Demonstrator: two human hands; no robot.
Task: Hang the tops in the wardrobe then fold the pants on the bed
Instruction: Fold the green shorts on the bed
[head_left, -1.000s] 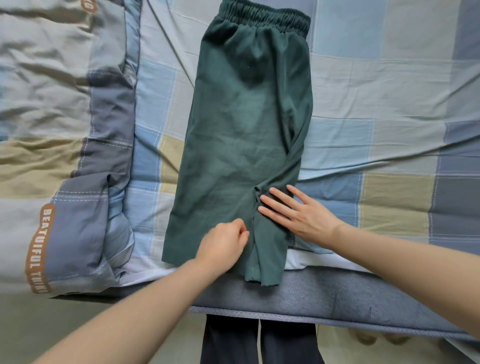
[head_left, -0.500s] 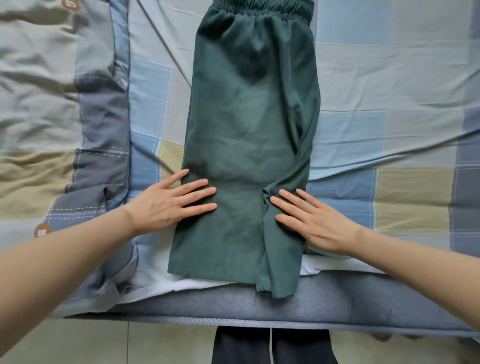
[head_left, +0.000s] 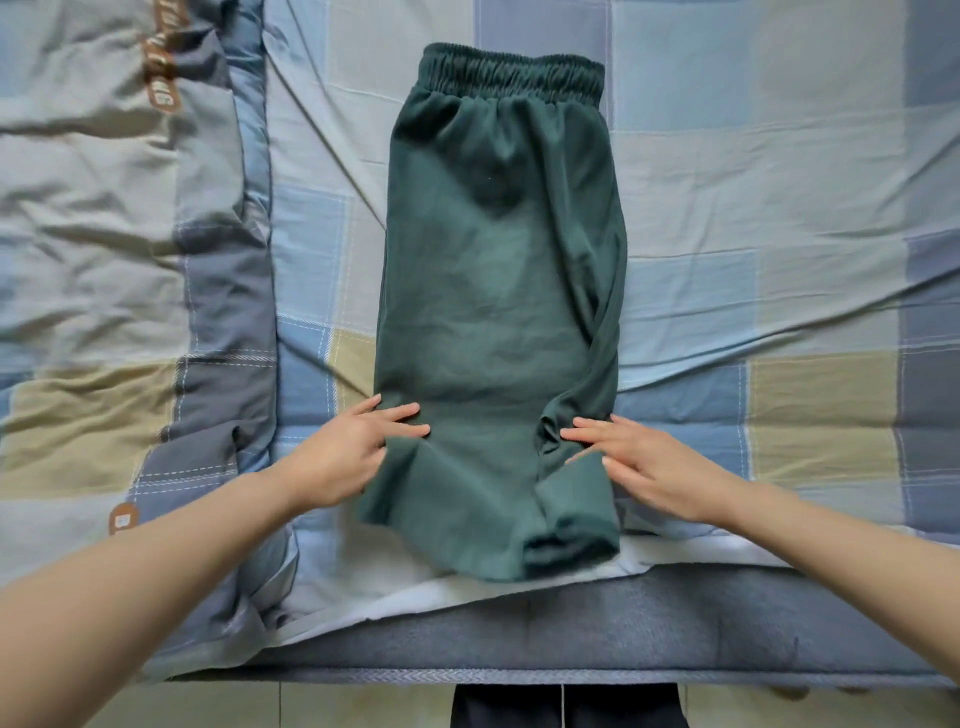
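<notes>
Dark green pants lie lengthwise on the bed, folded in half, with the elastic waistband at the far end. The leg hems sit near the bed's front edge and bulge up off the sheet. My left hand holds the left edge of the legs, fingers on top of the cloth. At the right edge my right hand pinches the cloth, with one finger showing beneath it. No tops are in view.
The checked blue, grey and beige bedsheet covers the bed. A bunched quilt with brown lettering lies along the left. The grey mattress edge runs along the front, with tiled floor below.
My left hand moved from the middle of the hems to the left edge. Both hands went from lying flat on the cloth to taking hold of its edges, and the hems have lifted.
</notes>
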